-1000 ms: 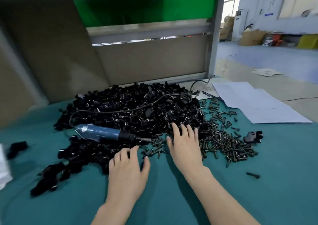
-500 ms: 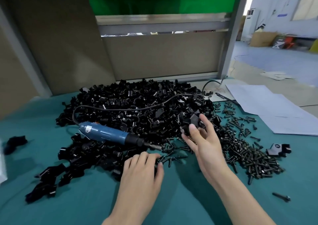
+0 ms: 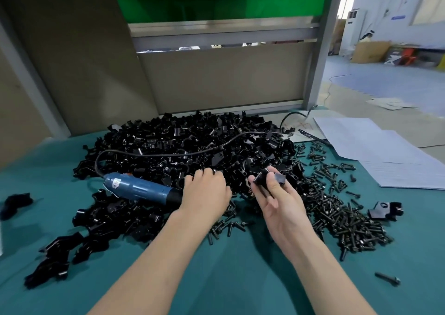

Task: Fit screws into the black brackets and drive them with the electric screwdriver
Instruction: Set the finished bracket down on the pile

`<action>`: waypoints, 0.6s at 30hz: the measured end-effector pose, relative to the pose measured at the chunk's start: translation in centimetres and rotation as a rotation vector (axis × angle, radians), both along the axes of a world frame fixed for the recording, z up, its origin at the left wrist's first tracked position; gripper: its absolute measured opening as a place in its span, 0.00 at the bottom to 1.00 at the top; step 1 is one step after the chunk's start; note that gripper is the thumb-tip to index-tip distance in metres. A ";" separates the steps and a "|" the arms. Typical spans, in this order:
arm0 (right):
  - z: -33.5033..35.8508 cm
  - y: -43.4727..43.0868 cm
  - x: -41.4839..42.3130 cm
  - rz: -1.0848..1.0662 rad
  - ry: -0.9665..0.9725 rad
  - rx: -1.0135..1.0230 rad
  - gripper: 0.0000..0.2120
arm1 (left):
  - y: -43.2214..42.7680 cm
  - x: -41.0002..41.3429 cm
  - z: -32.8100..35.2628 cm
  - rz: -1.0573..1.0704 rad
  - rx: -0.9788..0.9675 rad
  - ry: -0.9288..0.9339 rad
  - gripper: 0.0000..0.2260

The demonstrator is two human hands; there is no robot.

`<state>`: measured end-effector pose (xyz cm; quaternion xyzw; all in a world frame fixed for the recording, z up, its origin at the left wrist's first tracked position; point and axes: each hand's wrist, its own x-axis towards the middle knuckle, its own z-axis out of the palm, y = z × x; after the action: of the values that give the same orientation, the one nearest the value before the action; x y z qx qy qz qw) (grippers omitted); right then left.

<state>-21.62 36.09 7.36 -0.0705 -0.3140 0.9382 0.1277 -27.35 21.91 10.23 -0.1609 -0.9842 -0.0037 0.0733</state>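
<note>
- Since the earlier frame, one black bracket (image 3: 268, 178) has been lifted off the bracket pile (image 3: 192, 146) and is now held just above the pile's near edge. The left hand (image 3: 207, 192) has been moved up onto the pile.
- Step judged in hand: a bracket is being picked, and no screw is seen in it.
- Next, one of the screws (image 3: 337, 213) strewn right of the pile must be seated in it.
- Right hand (image 3: 279, 201): the grip is pinched round the bracket.
- Left hand: fingers are curled over the nose of the electric screwdriver (image 3: 139, 188), which lies on the pile's near side. Whether this grip grasps anything cannot be told.
</note>
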 end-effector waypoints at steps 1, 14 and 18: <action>0.0 0.1 0.0 -0.006 -0.019 -0.015 0.09 | 0.3 -0.5 0.0 -0.002 -0.033 -0.030 0.17; -0.2 0.4 0.1 -0.011 -0.062 -0.018 0.09 | -4.3 0.2 0.9 -0.292 0.004 -0.265 0.16; -0.1 0.7 0.2 -0.049 -0.060 -0.023 0.09 | -4.6 0.0 1.5 -0.243 -0.064 -0.267 0.21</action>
<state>-21.40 36.80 7.24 -0.1078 -0.3049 0.9358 0.1405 -27.39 17.30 11.77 -0.2791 -0.9581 -0.0026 -0.0639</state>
